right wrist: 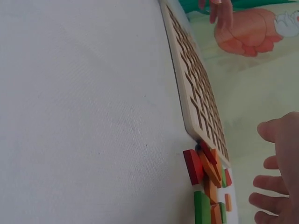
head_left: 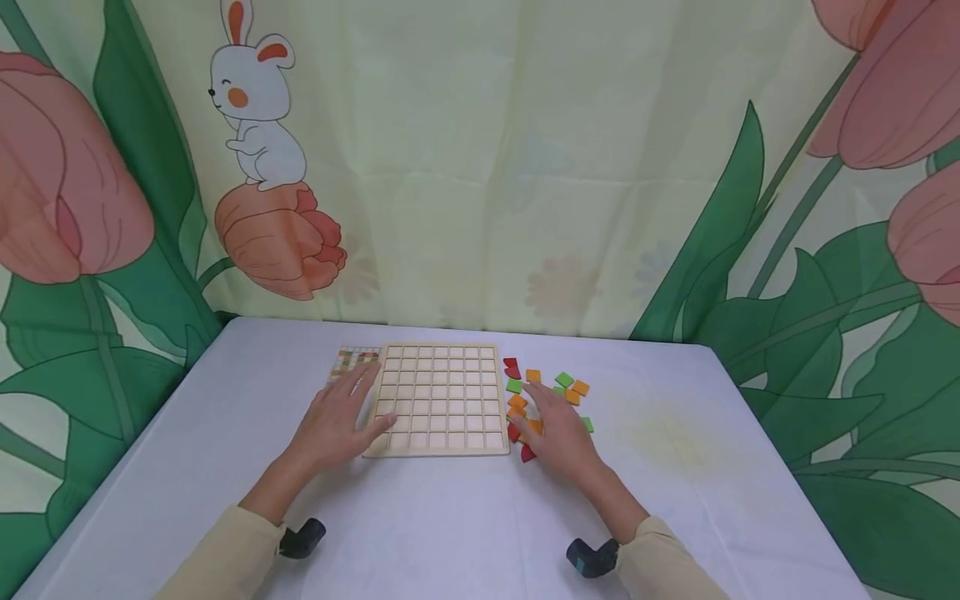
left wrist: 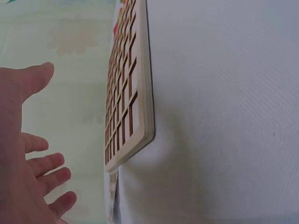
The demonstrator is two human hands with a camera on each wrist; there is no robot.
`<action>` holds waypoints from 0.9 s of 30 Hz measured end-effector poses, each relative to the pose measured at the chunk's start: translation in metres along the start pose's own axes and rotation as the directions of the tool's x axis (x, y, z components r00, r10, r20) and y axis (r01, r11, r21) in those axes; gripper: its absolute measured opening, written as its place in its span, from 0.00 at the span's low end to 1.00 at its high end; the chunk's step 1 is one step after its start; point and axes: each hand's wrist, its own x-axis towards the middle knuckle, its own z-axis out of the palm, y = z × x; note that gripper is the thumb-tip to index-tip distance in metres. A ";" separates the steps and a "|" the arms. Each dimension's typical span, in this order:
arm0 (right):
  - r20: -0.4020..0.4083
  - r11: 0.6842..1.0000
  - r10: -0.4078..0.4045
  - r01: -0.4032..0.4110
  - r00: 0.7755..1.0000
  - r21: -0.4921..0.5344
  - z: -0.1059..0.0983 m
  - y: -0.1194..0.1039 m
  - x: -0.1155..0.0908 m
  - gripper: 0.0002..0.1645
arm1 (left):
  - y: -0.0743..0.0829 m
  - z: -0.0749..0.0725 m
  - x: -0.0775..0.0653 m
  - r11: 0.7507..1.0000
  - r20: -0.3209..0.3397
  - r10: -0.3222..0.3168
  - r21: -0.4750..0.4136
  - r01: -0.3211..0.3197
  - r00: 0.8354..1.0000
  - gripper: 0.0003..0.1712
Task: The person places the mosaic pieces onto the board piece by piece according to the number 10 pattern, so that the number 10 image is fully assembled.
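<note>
A pale wooden grid board (head_left: 441, 400) with square compartments lies on the white table. My left hand (head_left: 335, 422) is over its left edge, fingers spread and thumb pointing in over the grid, nothing held. In the left wrist view those fingers (left wrist: 49, 165) show straight and relaxed, above the board's height. At the board's right side lie loose wooden pieces, among them orange squares (head_left: 533, 376), green squares (head_left: 564, 379) and red rounded pieces (head_left: 528, 453). My right hand (head_left: 561, 437) hovers over these pieces with relaxed fingers, partly covering them, and grips none.
A card with a coloured checked pattern (head_left: 356, 358) lies at the board's left, partly behind my left hand. A printed curtain (head_left: 442, 167) hangs along the table's back edge. Black wrist devices (head_left: 302, 539) are at both sleeves.
</note>
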 end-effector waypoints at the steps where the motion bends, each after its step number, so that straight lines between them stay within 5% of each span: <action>1: 0.000 1.000 0.008 -0.008 1.000 0.025 0.000 0.001 0.000 0.38 | -0.001 0.001 0.000 0.999 0.021 -0.013 -0.033 0.014 1.000 0.51; 8: 0.021 0.983 0.056 -0.059 0.998 0.174 0.001 0.009 0.003 0.33 | -0.009 0.005 0.000 0.983 0.103 -0.051 -0.169 0.068 0.993 0.54; 27: -0.025 0.979 0.034 -0.028 0.999 0.204 0.011 0.018 0.006 0.24 | -0.014 0.022 0.000 0.982 0.148 -0.066 -0.168 0.091 0.987 0.59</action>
